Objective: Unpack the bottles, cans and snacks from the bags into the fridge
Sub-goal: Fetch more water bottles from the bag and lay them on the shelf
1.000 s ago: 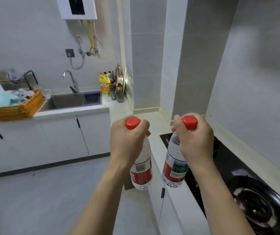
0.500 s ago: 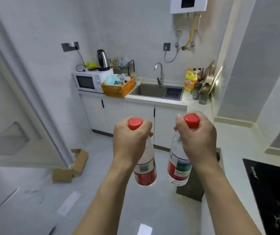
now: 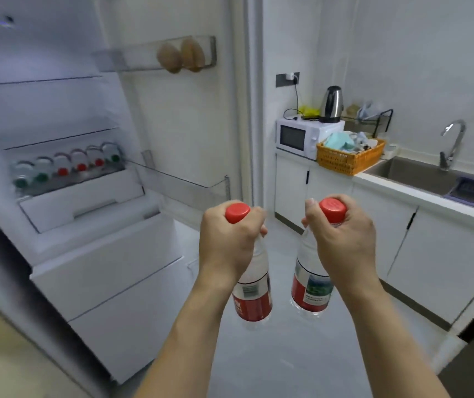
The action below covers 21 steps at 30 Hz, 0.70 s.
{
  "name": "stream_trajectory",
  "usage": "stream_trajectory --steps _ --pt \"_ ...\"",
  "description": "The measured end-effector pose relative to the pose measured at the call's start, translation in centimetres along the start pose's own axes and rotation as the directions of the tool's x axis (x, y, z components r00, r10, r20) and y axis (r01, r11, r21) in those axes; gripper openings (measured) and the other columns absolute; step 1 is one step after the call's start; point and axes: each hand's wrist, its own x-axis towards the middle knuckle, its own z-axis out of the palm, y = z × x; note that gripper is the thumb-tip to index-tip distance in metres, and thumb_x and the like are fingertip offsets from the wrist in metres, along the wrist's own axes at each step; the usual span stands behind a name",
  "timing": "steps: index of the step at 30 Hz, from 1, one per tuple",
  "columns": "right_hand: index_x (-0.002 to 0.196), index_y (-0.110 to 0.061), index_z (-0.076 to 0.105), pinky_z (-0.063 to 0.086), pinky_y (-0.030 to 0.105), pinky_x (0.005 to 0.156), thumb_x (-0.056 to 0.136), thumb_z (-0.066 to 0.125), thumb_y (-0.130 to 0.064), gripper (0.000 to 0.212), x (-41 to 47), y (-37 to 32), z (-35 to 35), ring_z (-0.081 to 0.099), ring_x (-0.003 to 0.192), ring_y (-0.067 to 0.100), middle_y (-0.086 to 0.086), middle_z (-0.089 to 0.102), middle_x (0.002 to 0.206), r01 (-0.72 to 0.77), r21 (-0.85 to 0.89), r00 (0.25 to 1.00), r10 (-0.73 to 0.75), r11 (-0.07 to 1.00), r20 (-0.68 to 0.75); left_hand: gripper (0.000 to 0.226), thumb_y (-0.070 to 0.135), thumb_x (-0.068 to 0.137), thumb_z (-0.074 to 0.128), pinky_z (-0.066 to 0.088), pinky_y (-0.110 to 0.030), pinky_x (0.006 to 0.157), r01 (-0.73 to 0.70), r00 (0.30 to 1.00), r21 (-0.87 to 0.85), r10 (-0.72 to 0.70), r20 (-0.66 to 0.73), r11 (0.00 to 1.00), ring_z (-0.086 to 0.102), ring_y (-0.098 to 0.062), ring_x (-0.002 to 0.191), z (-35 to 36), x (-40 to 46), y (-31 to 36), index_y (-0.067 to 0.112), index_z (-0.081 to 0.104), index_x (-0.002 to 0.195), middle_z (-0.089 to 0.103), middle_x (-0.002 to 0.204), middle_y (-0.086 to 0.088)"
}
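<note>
My left hand (image 3: 230,242) grips the neck of a clear water bottle (image 3: 253,297) with a red cap and red label. My right hand (image 3: 342,242) grips a second bottle (image 3: 310,291) of the same kind. Both hang upright over the floor, side by side and apart. To the left stands the open fridge (image 3: 57,116), with a row of several bottles (image 3: 66,165) lying on a lower shelf, caps facing out. Its open door (image 3: 189,116) has an upper rack holding two brown round items (image 3: 181,57) and a bare lower rack (image 3: 189,182).
Closed fridge drawers (image 3: 115,282) sit below the shelves. At the right runs a white counter with a microwave (image 3: 301,136), kettle (image 3: 330,104), orange basket (image 3: 347,156), sink (image 3: 419,173) and tap (image 3: 451,145). Grey floor (image 3: 301,354) lies ahead.
The view has swung left from the stove and sink to the open fridge. Both hands keep the same hold on the bottles in front of me.
</note>
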Motion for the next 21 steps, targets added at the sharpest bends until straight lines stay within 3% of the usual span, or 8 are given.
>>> stream_trajectory --steps 7,11,13,16,21 --pt "0.081 -0.021 0.058 0.051 0.026 0.065 0.088 0.06 -0.042 0.022 -0.7 -4.4 10.7 0.064 0.071 0.019 0.004 0.066 0.074 0.05 0.142 0.987 -0.071 0.989 0.143 0.021 0.022 0.07 0.058 0.047 -0.029 0.06 0.047 0.981 0.063 -0.034 -0.193 0.997 0.059 -0.011 0.057 -10.1 2.0 -2.4 0.008 0.063 0.055 0.068 0.058 -0.002" --pt "0.077 -0.019 0.058 0.051 0.027 0.065 0.088 0.062 -0.041 0.025 -1.3 -6.2 16.0 0.064 0.07 0.02 0.005 0.067 0.07 0.023 0.221 0.971 -0.075 0.975 0.227 0.025 0.026 0.069 0.057 0.053 -0.039 0.065 0.073 0.954 0.106 -0.038 -0.297 0.992 0.063 -0.022 0.065 -14.4 2.6 -3.4 0.006 0.065 0.057 0.068 0.058 -0.002" --pt "0.076 -0.018 0.058 0.048 0.022 0.063 0.088 0.063 -0.038 0.024 -1.3 -6.7 18.3 0.063 0.068 0.017 0.004 0.067 0.068 0.012 0.251 0.959 -0.082 0.968 0.271 0.025 0.027 0.068 0.056 0.054 -0.041 0.067 0.091 0.938 0.115 -0.046 -0.344 0.989 0.064 -0.024 0.067 -15.9 3.1 -3.9 0.008 0.065 0.055 0.068 0.058 -0.003" --pt "0.074 -0.017 0.058 0.044 0.015 0.058 0.089 0.063 -0.036 0.024 -0.8 -7.2 21.0 0.061 0.064 0.014 0.003 0.067 0.066 0.008 0.288 0.938 -0.107 0.958 0.329 0.025 0.026 0.068 0.056 0.054 -0.043 0.067 0.12 0.911 0.121 -0.061 -0.409 0.985 0.063 -0.024 0.066 -17.5 4.2 -4.6 0.008 0.065 0.053 0.067 0.058 -0.004" --pt "0.073 -0.017 0.058 0.044 0.018 0.059 0.088 0.062 -0.038 0.025 0.8 -7.5 25.0 0.059 0.064 0.016 0.004 0.066 0.067 -0.009 0.337 0.902 -0.137 0.942 0.409 0.024 0.025 0.069 0.057 0.055 -0.041 0.067 0.147 0.869 0.142 -0.059 -0.49 0.979 0.065 -0.021 0.065 -19.2 6.4 -5.1 0.009 0.064 0.054 0.068 0.059 -0.004"
